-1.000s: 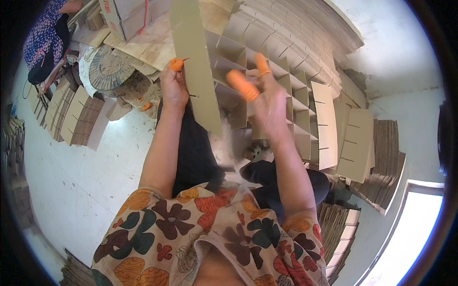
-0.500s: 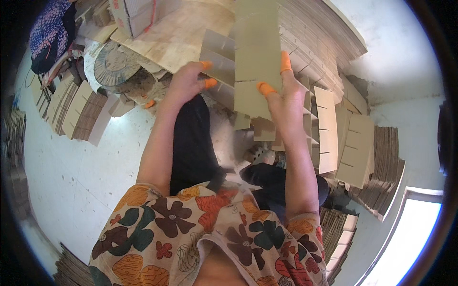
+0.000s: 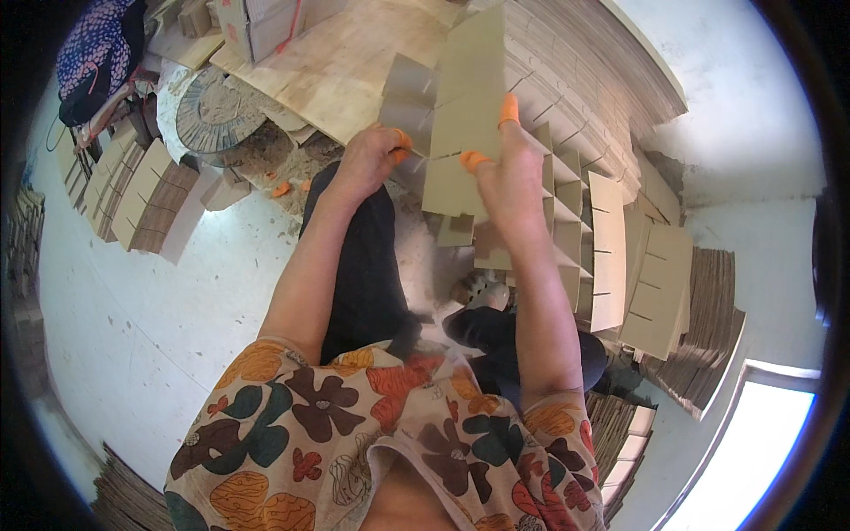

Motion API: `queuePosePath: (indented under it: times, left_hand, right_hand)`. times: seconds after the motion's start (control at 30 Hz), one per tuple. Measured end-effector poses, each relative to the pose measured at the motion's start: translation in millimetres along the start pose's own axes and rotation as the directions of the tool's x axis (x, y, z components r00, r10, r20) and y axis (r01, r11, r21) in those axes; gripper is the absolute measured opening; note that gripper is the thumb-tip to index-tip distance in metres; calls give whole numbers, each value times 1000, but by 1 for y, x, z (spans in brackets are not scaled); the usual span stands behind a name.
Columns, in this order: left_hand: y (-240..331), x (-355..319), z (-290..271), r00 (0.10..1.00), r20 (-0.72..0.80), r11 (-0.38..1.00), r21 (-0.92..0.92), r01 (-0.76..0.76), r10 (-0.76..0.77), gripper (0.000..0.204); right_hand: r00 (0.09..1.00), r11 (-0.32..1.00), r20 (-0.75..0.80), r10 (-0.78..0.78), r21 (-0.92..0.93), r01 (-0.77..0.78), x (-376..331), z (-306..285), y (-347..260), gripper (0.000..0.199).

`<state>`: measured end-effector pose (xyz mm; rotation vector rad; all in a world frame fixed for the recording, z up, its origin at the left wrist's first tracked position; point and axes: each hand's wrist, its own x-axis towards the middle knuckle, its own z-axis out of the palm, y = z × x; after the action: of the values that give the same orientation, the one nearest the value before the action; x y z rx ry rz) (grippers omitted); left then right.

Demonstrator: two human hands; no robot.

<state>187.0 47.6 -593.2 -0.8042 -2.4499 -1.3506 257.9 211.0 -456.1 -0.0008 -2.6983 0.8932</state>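
Observation:
A long slotted cardboard strip (image 3: 460,115) tilts in front of me, gripped along its right side by my right hand (image 3: 513,177), its orange-covered thumb and finger apart on the board. Left of the strip, my left hand (image 3: 367,161) is closed, its orange-covered fingertips pinched together at the lower edge of a greyish cardboard panel (image 3: 409,93). Beneath and right of the strip stands a cardboard divider grid (image 3: 567,199) with open cells. The strip hides part of the grid and where the panel meets it.
Slotted cardboard stacks (image 3: 575,84) lie beyond the grid, with more upright stacks (image 3: 660,274) at the right. A plywood board (image 3: 328,66) carries a carton (image 3: 257,26) at the far left. Another slotted stack (image 3: 150,199) stands on the pale floor (image 3: 204,301).
My right hand has shifted slightly left and the strip now leans more. My left hand has moved right toward the strip, and its spread fingertips have closed at the panel.

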Motion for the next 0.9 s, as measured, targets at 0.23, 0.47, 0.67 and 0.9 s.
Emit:
queuePosePath:
  times: [0.23, 0.47, 0.67, 0.9]
  left_hand:
    - [5, 2, -1, 1000, 4, 1000, -10, 0, 0, 20]
    - [7, 1, -1, 1000, 10, 1000, 7, 5, -5, 21]
    - [6, 3, -2, 1000, 6, 1000, -8, 7, -7, 22]
    - [12, 0, -4, 998, 12, 998, -17, 61, -61, 23]
  right_hand:
    - [997, 998, 53, -51, -44, 53, 8, 16, 6, 33]
    - [1000, 999, -14, 20, 41, -19, 2, 28, -3, 30]
    - [988, 990, 58, 141, -33, -139, 2, 21, -15, 35]
    - [996, 996, 31, 86, 26, -87, -3, 25, -8, 31]
